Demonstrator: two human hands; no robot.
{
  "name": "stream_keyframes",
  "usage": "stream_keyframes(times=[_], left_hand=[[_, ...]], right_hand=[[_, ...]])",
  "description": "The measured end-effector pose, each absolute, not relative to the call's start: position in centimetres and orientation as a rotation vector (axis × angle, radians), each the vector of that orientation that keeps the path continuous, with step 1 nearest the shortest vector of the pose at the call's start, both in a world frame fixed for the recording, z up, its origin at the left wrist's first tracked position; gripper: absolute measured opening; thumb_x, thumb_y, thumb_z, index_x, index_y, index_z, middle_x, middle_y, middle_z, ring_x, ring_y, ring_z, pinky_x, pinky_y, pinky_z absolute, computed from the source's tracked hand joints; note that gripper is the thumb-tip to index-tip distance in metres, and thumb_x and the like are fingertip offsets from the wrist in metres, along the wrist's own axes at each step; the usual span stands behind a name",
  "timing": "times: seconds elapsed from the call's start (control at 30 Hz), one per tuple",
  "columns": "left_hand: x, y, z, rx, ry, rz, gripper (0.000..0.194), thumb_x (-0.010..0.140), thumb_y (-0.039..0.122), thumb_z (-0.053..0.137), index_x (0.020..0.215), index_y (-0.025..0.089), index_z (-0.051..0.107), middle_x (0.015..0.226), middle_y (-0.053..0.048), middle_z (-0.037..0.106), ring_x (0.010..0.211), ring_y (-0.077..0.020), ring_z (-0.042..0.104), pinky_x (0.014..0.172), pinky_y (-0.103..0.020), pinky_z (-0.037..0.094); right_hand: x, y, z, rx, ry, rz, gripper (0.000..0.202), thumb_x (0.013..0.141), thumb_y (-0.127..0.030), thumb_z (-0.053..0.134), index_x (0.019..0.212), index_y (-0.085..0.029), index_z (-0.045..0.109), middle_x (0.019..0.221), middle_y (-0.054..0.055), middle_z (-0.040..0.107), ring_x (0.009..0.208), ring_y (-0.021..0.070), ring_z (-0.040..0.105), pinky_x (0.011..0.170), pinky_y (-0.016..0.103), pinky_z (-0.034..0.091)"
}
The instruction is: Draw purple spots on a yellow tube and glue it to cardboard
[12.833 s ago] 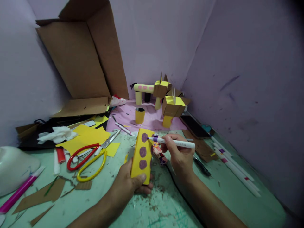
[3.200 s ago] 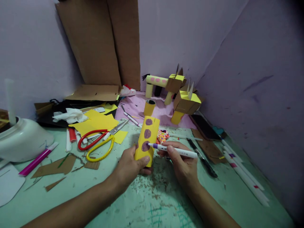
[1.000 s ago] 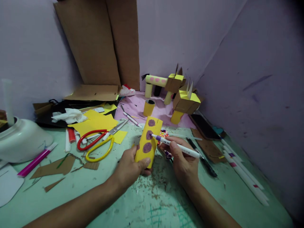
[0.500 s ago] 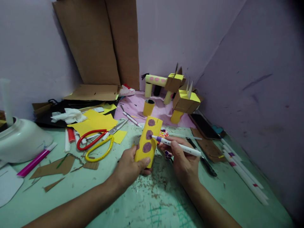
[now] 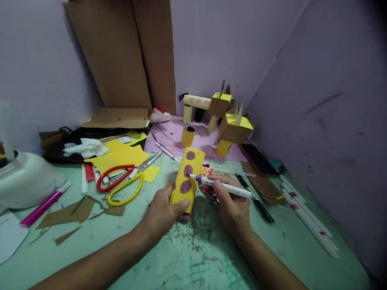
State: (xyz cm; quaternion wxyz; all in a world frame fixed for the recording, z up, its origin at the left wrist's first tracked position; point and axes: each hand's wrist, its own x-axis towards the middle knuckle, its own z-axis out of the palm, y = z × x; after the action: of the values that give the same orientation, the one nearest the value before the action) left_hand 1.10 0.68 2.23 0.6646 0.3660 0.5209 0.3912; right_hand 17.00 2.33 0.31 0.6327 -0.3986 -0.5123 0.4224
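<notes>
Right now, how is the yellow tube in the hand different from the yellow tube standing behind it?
The held tube has purple spots; the standing tube shows none. The held tube tilts in the left hand; the standing tube is upright on the pink sheet. The held tube looks longer; the standing tube, shorter. Both are yellow.

Yellow tube (image 5: 194, 161) with 3 purple spots; white-and-purple marker (image 5: 236, 189); scissors (image 5: 146, 164) with 1 red, 1 yellow handle; green bench (image 5: 145, 257).

Bare forearms (image 5: 121, 246), bare hands (image 5: 163, 209)
</notes>
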Motion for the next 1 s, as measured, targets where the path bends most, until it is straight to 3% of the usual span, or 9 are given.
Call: stream_keyframes(times=[0.3,0.4,0.57,0.73,1.0], left_hand=[[1.11,0.74,2.01,0.818,1.187,0.859,0.047,0.066,0.026,0.071,0.107,0.009,0.055,0.079,-0.004,0.061,0.063,-0.0170,0.063,0.059,-0.030,0.056],[1.10,0.73,2.12,0.824,1.171,0.865,0.045,0.066,0.026,0.071,0.105,0.009,0.056,0.078,-0.004,0.061,0.063,-0.0162,0.062,0.058,-0.029,0.056],[1.11,0.72,2.33,0.823,1.165,0.875,0.043,0.066,0.027,0.071,0.103,0.009,0.057,0.079,-0.005,0.062,0.064,-0.0170,0.063,0.059,-0.030,0.056],[1.14,0.86,2.15,0.830,1.164,0.874,0.043,0.065,0.025,0.071,0.103,0.009,0.057,0.079,-0.005,0.062,0.063,-0.0156,0.062,0.060,-0.030,0.057],[1.08,0.92,1.99,0.823,1.173,0.869,0.046,0.065,0.026,0.071,0.104,0.008,0.056,0.077,-0.003,0.061,0.062,-0.0157,0.062,0.059,-0.030,0.057]], right_hand=[[17.33,2.52,0.41,-0.806,-1.064,1.018,0.018,0.083,-0.037,0.069,0.094,-0.023,0.073,0.066,0.000,0.072,0.060,0.0151,0.068,0.060,0.028,0.056],[17.60,2.56,0.37,-0.789,-1.105,1.034,0.015,0.079,-0.033,0.074,0.089,-0.023,0.075,0.068,0.001,0.074,0.060,0.0161,0.069,0.058,0.027,0.055],[17.72,2.55,0.47,-0.819,-1.051,1.055,0.021,0.080,-0.040,0.070,0.079,-0.020,0.075,0.063,0.002,0.071,0.057,0.0165,0.066,0.057,0.029,0.054],[17.51,2.37,0.57,-0.900,-1.016,1.098,0.015,0.077,-0.031,0.073,0.089,-0.022,0.073,0.072,0.001,0.075,0.062,0.0152,0.068,0.060,0.026,0.054],[17.52,2.30,0.77,-0.975,-1.060,1.066,0.009,0.075,-0.027,0.075,0.083,-0.023,0.076,0.072,0.001,0.077,0.063,0.0144,0.071,0.055,0.019,0.054]])
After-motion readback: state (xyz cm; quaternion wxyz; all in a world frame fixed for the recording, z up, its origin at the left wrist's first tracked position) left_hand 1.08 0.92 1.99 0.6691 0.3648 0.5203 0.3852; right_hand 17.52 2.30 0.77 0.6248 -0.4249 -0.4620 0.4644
